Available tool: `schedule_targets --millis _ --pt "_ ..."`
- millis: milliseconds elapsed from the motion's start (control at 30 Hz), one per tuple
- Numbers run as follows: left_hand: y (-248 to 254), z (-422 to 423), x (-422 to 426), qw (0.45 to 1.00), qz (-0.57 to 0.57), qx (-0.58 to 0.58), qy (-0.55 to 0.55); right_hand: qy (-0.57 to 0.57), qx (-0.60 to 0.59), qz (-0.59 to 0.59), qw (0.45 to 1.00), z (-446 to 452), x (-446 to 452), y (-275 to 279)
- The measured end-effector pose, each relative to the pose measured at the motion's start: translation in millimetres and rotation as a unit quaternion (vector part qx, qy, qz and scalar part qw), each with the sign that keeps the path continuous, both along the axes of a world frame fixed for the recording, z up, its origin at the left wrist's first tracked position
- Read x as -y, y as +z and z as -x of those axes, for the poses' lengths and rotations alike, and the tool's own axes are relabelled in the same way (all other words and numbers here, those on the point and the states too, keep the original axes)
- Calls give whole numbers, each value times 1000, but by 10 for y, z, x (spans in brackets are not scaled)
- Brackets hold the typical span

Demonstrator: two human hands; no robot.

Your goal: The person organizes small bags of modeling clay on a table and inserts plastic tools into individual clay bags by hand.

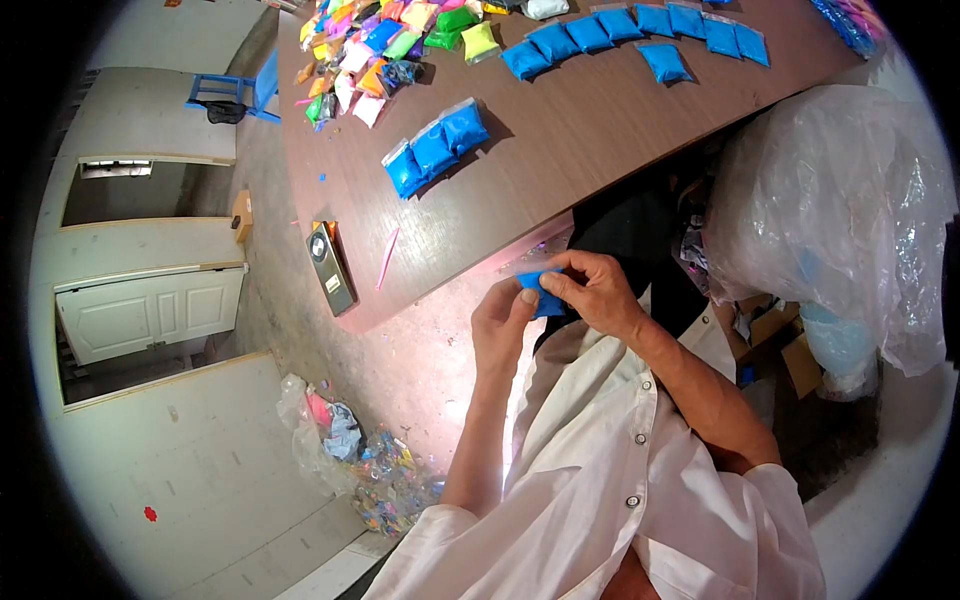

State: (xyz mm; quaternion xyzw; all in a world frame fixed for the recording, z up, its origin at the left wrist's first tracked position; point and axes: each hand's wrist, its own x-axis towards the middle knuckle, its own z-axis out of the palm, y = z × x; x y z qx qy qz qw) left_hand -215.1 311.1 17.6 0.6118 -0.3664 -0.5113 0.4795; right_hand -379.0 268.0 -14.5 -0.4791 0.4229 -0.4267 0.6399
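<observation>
Between my two hands, just off the table's near edge, is a small blue packet (547, 304). My left hand (500, 318) grips its left side with thumb and fingers. My right hand (595, 288) pinches its upper right part. On the brown table (530, 160), three blue packets (433, 150) lie overlapping in a short row. Farther back, several more blue packets (589, 33) form a curved line, and one separate blue packet (664, 63) lies in front of it.
A heap of multicoloured packets (360, 50) covers the table's far left. A black phone (330, 270) and a pink strip (387, 258) lie near the left corner. A large clear plastic bag (830, 210) bulges at the right. Plastic scraps (385, 485) cover the floor at lower left.
</observation>
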Motion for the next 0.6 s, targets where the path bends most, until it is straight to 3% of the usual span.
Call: schedule_targets --millis 600 --pt "-43 -71 21 1000 -2 20 -12 28 -48 15 998 -11 -3 -52"
